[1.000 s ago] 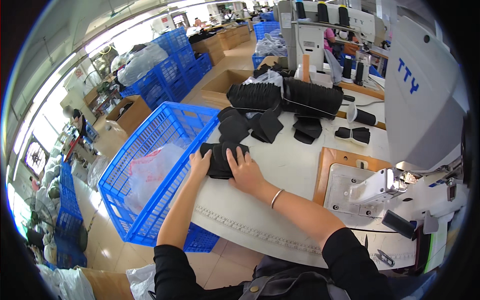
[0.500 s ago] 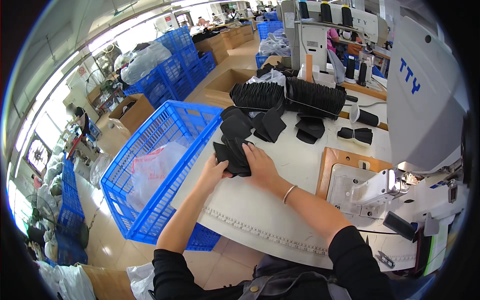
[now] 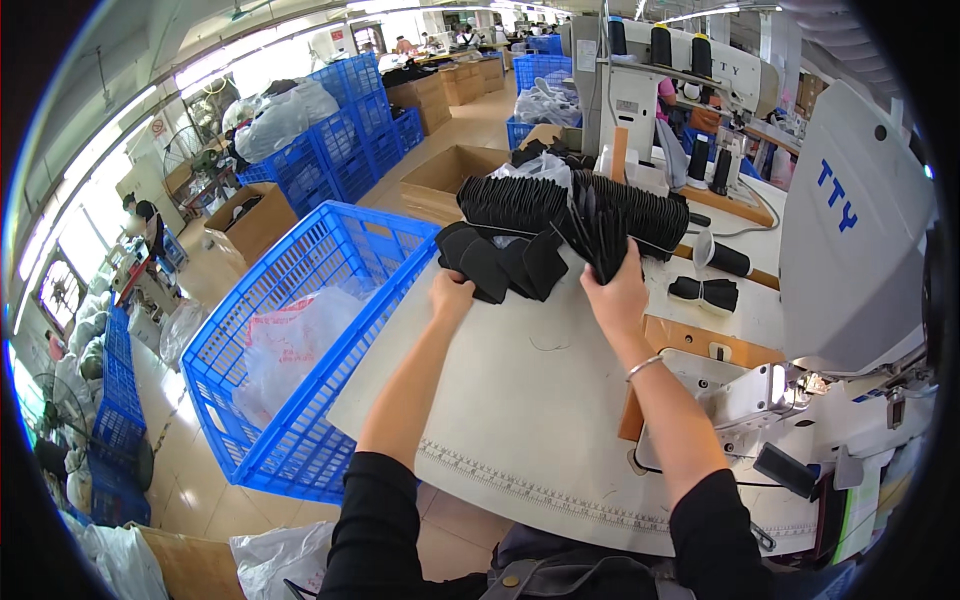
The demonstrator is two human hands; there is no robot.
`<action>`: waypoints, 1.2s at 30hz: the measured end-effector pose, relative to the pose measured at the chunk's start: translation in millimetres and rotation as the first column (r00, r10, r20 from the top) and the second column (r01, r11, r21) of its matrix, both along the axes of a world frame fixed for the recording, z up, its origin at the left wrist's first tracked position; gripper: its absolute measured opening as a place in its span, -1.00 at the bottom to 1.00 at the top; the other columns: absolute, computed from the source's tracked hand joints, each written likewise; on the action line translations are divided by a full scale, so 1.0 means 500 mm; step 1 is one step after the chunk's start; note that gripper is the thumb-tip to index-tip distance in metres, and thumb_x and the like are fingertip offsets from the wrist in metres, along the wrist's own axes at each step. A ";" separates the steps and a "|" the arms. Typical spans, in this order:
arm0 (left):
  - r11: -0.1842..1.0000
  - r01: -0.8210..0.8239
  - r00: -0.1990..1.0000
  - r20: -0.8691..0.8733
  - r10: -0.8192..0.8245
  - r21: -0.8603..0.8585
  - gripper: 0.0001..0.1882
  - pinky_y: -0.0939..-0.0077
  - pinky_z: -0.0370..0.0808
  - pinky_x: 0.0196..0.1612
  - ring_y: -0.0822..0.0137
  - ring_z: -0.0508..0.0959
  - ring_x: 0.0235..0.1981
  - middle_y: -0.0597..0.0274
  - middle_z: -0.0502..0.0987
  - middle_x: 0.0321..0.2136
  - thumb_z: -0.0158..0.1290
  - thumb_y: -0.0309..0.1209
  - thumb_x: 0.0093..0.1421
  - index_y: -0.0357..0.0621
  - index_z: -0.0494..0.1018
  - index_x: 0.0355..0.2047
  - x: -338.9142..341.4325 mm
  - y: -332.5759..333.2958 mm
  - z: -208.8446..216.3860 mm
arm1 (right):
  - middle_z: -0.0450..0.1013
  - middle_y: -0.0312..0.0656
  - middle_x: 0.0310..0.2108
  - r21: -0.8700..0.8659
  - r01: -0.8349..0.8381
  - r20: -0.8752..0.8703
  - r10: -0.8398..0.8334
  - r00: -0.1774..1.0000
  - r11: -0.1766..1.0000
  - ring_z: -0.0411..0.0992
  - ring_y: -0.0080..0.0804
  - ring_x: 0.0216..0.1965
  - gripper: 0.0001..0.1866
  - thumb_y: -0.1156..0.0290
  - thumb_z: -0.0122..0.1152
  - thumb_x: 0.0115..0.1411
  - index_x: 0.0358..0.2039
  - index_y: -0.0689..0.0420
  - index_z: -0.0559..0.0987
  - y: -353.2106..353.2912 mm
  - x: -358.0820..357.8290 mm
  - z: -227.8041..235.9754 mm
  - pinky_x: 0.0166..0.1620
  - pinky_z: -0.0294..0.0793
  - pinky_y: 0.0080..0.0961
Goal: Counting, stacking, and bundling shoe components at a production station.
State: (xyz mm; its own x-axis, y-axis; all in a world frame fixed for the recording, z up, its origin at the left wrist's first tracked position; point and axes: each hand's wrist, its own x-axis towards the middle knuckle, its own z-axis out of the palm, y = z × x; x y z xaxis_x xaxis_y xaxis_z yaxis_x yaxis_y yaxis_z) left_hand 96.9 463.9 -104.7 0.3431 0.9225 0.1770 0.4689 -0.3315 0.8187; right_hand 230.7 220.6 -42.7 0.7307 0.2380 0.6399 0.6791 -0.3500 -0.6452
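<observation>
My right hand (image 3: 618, 292) is closed round a fanned stack of black fabric pieces (image 3: 592, 240), raised on edge in front of the long rows of stacked black pieces (image 3: 512, 203). The fingers of my left hand (image 3: 453, 296) are curled on the near left edge of a flat pile of black fabric pieces (image 3: 472, 262) on the white sewing table (image 3: 500, 390). Another small black pile (image 3: 537, 266) lies between my hands, touching the left pile. What the lower fingers of my left hand do is partly hidden.
A blue plastic crate (image 3: 290, 440) with a clear bag (image 3: 300, 345) stands against the table's left side. To the right are a sewing machine (image 3: 755, 395), a cone of black thread (image 3: 730, 258) and a tied black bundle (image 3: 705, 293). A ruler tape (image 3: 540, 492) runs along the near edge.
My hands have moved apart. The right one has gone right and away from me, now with the fanned stack; the left one has moved slightly forward to the left pile.
</observation>
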 end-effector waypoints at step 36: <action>0.194 0.395 0.792 -0.226 -0.567 0.898 -0.40 -0.10 -0.07 0.31 -0.08 0.12 0.30 -0.10 0.19 0.24 0.02 -0.34 0.17 -0.27 0.19 0.20 0.142 -0.333 0.134 | 0.21 0.24 0.16 -0.599 -0.572 -0.281 0.522 0.805 0.560 0.25 0.07 0.17 -0.52 0.36 0.17 0.04 -0.03 0.34 0.39 -0.262 -0.157 -0.048 0.10 0.36 -0.17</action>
State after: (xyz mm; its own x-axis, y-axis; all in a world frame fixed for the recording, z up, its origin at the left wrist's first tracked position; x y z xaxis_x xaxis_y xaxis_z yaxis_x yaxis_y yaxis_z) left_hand 168.0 297.5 -37.8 0.5538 -0.1569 0.8177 -0.1404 -0.9856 -0.0940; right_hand 152.4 89.4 -66.9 0.3527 0.9264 0.1319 0.8473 -0.2564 -0.4651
